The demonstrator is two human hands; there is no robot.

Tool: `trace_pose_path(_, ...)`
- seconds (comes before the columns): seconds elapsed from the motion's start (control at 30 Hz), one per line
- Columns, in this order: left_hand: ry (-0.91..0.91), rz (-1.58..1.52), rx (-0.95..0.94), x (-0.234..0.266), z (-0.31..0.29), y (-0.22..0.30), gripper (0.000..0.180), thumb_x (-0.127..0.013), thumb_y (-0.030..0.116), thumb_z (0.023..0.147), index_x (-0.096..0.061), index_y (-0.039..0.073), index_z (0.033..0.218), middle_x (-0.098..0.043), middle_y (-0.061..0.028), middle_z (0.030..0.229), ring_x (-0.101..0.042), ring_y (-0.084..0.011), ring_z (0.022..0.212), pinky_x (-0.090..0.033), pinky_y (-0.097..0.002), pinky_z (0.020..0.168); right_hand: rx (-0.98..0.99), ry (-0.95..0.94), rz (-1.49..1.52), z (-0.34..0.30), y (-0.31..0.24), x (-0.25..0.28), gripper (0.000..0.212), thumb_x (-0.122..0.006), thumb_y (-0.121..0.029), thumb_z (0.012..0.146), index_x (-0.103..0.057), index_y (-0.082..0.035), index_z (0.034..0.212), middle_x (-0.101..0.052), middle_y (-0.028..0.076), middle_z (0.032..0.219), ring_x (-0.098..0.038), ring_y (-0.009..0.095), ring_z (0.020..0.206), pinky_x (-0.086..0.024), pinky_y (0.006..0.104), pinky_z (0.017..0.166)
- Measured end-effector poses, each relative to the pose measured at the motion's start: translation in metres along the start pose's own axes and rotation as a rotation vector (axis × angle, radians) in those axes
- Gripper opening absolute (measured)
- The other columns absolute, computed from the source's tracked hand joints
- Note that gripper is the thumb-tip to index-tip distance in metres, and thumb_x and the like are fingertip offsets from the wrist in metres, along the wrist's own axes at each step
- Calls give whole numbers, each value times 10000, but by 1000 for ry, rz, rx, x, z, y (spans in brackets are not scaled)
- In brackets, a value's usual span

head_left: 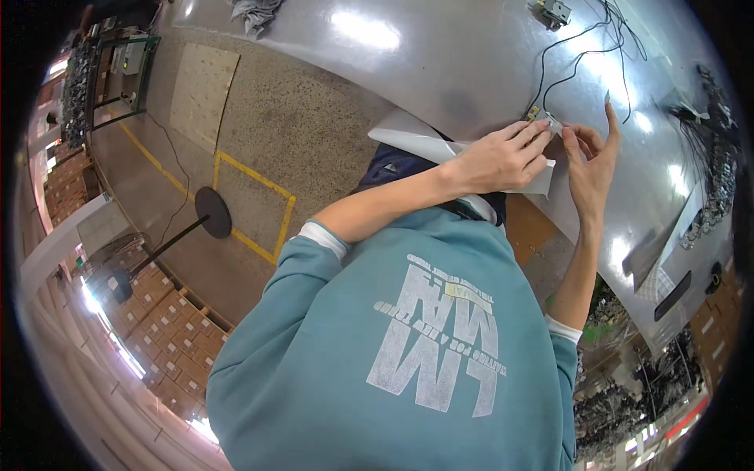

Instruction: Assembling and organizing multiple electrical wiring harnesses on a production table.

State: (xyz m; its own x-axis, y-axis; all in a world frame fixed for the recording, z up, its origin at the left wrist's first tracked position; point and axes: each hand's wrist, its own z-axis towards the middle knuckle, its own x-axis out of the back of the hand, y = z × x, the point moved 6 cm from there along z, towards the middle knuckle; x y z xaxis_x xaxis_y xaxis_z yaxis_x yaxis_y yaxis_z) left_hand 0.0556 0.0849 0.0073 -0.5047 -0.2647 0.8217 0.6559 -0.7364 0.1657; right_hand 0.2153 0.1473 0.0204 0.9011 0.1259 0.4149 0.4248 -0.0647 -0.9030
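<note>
Over the metal table edge, both hands meet at a small silvery-white part. My left hand is closed, its fingertips pinching the near side of this part; its exact kind is too small to tell. My right hand touches the part's right side with thumb and bent fingers, while one finger points up and away. A thin black cable runs from beside the part up the table, and a yellowish connector-like piece lies by my left fingertips. Below my left forearm and hand, a white sheet sits across my lap.
At the table's far side lies a small metal device beside tangled cables. Metal parts are heaped along the right, near a black phone-like slab. A grey cloth lies far left. A round black stand base is on the floor.
</note>
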Motion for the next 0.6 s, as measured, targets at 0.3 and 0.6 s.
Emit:
trace_pose_path(0.3, 26, 13, 15, 0, -3, 12, 210, -650, 178, 885, -708, -13, 950, -710, -251, 1244, -661, -424, 1253, -540, -575, 1017, -55, -40, -78, 4, 0, -4, 806, -767, -133, 1005, -300, -97, 1661, -742, 103, 1060, -700, 160, 1013, -556, 342, 985)
trace_pose_path(0.6, -12, 93, 84, -5, 4, 15, 229, -655, 177, 904, -711, -31, 981, -706, -297, 1277, -678, -426, 1222, -557, -567, 987, -3, 1, -130, 1, 0, -9, 782, -764, -120, 1003, -321, -83, 1647, -747, 110, 1064, -710, 165, 1010, -584, 324, 901)
